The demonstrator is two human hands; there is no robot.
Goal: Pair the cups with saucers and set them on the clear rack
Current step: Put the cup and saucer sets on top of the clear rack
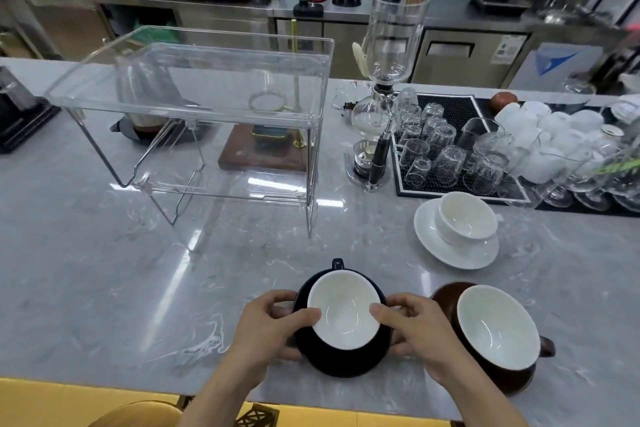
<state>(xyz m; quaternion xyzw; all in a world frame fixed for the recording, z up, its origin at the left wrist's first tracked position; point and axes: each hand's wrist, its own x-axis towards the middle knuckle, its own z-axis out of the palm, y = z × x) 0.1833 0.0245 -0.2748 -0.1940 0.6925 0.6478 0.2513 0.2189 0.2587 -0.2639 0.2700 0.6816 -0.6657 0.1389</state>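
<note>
Head view. Fingers [273, 302] of both hands curled under the black saucer [346, 362], thumbs pressed on the rim of the black cup [343, 308]; left hand [268, 331] at 9 o'clock of it, right hand [420, 333] at 3.

Near counter edge, 6 o'clock of the clear rack [194, 87]. Probably glazed ceramic: stiff, slick, breakable, fairly heavy; cup loose on saucer, so best kept level, gripped low at both sides.

Brown cup [495, 326] just beside at 3 o'clock, white cup [465, 218] on white saucer [427, 236] at 1. Open counter [104, 270] toward 11 o'clock; rack's top shelf bare, raised rim to clear.
</note>
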